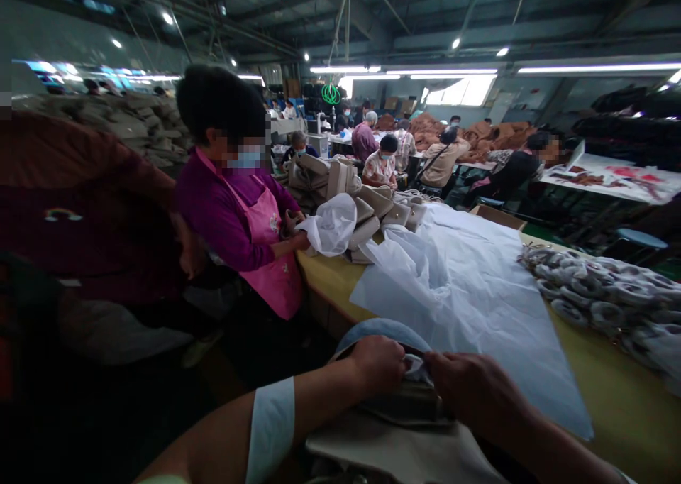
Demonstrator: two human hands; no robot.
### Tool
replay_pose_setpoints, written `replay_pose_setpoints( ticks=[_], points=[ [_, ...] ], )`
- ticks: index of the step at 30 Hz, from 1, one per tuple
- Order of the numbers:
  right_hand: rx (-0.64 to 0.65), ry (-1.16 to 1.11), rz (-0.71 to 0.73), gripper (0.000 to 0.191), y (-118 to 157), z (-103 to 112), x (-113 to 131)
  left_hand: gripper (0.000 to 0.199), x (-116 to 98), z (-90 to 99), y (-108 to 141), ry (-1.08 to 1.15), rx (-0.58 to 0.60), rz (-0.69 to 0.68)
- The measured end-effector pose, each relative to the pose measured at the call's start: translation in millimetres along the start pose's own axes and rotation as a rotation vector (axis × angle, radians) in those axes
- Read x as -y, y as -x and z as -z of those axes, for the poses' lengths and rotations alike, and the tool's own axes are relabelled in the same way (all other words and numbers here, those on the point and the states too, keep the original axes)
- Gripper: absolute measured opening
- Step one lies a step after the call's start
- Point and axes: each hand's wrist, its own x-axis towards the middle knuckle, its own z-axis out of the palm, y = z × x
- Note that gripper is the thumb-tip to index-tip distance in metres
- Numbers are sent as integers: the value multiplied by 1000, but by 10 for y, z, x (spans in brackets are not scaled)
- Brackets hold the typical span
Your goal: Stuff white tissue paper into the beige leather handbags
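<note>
My left hand (377,365) and my right hand (473,392) meet at the bottom of the view, gripping the open top of a beige fabric handbag (394,448). A small pale fold (413,365) shows between my fingers. Behind my hands curves a pale blue rounded piece (383,332), which may be stuffing or lining. The bag's opening shows a dark inner band (399,403). A white band (271,431) wraps my left forearm.
A yellow worktable (611,406) holds a white plastic sheet (468,306), a heap of grey-white rings (601,292), and stacked beige handbags (362,214). A co-worker in a pink apron (271,257) stands at its edge, with another person (79,214) close on the left.
</note>
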Motion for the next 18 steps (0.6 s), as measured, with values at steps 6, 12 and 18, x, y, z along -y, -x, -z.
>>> replay_pose_setpoints(
  ticks=[6, 12, 18],
  points=[
    [-94, -25, 403, 24, -148, -146, -45, 25, -5, 182, -18, -63, 279, -121],
    [-63, 141, 356, 19, -129, -327, -71, 32, 231, 422, 453, -33, -65, -422],
    [-64, 151, 368, 22, -157, -285, -46, 39, 421, 255, 679, -182, 22, -410]
  ],
)
